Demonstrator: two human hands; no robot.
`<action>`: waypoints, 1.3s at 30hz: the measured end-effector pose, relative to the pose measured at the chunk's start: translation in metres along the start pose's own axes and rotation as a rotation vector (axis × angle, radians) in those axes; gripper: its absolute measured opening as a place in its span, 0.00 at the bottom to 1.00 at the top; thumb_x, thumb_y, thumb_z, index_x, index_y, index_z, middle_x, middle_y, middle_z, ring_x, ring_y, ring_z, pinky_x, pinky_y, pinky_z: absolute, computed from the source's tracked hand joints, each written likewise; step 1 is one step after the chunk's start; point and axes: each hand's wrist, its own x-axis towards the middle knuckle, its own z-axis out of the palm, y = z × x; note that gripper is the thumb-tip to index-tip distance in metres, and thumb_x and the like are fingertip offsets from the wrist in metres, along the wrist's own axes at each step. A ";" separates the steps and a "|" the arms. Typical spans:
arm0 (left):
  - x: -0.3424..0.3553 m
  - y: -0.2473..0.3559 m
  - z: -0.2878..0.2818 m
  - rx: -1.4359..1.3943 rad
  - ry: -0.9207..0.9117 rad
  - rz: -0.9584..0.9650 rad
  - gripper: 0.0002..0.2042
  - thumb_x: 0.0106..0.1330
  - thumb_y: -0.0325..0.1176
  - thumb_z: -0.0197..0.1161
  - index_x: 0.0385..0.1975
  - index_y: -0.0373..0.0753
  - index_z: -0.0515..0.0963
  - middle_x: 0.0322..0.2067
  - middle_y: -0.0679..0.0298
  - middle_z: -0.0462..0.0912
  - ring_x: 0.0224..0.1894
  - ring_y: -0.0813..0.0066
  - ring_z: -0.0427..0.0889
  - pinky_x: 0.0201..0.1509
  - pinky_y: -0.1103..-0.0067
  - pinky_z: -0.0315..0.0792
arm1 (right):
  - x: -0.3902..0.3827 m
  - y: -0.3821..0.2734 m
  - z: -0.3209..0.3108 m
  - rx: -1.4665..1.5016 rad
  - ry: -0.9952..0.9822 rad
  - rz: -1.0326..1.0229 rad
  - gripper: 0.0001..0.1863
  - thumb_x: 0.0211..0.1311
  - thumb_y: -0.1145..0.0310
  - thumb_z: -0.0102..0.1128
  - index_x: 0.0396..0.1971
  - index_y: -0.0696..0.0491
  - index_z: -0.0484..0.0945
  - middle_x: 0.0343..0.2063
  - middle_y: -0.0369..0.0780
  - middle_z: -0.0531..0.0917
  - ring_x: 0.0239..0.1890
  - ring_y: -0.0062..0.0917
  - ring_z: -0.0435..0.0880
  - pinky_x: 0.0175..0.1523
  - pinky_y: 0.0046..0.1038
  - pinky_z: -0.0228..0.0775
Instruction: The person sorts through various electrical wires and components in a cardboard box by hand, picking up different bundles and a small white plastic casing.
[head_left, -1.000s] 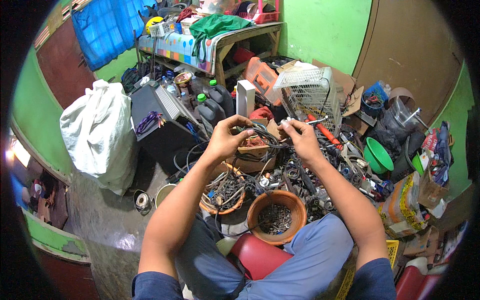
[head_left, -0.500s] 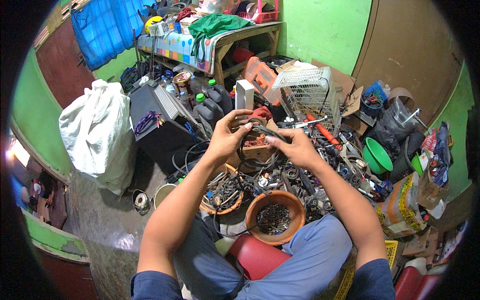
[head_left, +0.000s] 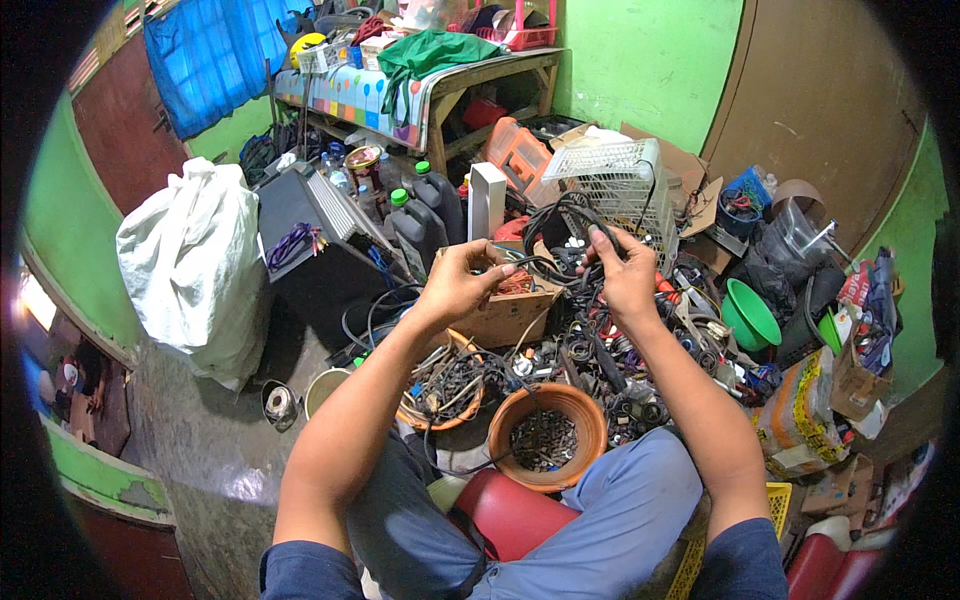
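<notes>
Crowding both hands (head_left: 545,280): cardboard box (head_left: 505,315), white basket (head_left: 615,185).

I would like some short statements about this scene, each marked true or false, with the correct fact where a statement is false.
1. Both hands hold a black cable. True: the left hand and the right hand grip the black cable, which loops up between them.
2. The clay bowl by the knees is empty. False: it holds small dark bits.
3. A white sack stands to the person's left. True.
4. The funnel on the right is red. False: it is green.
5. The white wire basket lies beyond the hands. True.
</notes>
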 end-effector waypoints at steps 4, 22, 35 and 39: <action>0.000 -0.004 0.008 0.023 0.071 0.275 0.08 0.65 0.32 0.68 0.35 0.33 0.86 0.26 0.65 0.85 0.24 0.82 0.78 0.28 0.80 0.72 | -0.012 0.001 0.017 0.036 -0.138 0.053 0.12 0.70 0.66 0.60 0.32 0.61 0.82 0.23 0.33 0.81 0.26 0.14 0.77 0.35 0.22 0.70; -0.009 0.000 0.036 0.400 -0.022 0.317 0.25 0.57 0.44 0.72 0.54 0.42 0.80 0.58 0.54 0.78 0.61 0.54 0.75 0.64 0.65 0.68 | -0.011 -0.007 0.027 0.643 -0.031 0.358 0.11 0.76 0.66 0.48 0.44 0.60 0.72 0.39 0.44 0.80 0.46 0.31 0.83 0.60 0.35 0.78; 0.011 -0.022 0.030 -0.247 0.003 0.208 0.07 0.65 0.29 0.56 0.28 0.33 0.78 0.23 0.62 0.81 0.27 0.77 0.80 0.32 0.76 0.74 | -0.004 0.005 0.016 0.512 -0.005 0.323 0.08 0.75 0.68 0.48 0.41 0.57 0.72 0.31 0.36 0.77 0.34 0.26 0.81 0.46 0.31 0.79; 0.011 -0.007 -0.006 -0.238 -0.254 -0.184 0.11 0.66 0.32 0.54 0.34 0.33 0.81 0.18 0.72 0.74 0.23 0.84 0.72 0.30 0.80 0.67 | 0.009 0.026 -0.003 0.444 0.100 0.477 0.06 0.72 0.69 0.52 0.39 0.55 0.72 0.22 0.32 0.72 0.26 0.20 0.73 0.35 0.23 0.70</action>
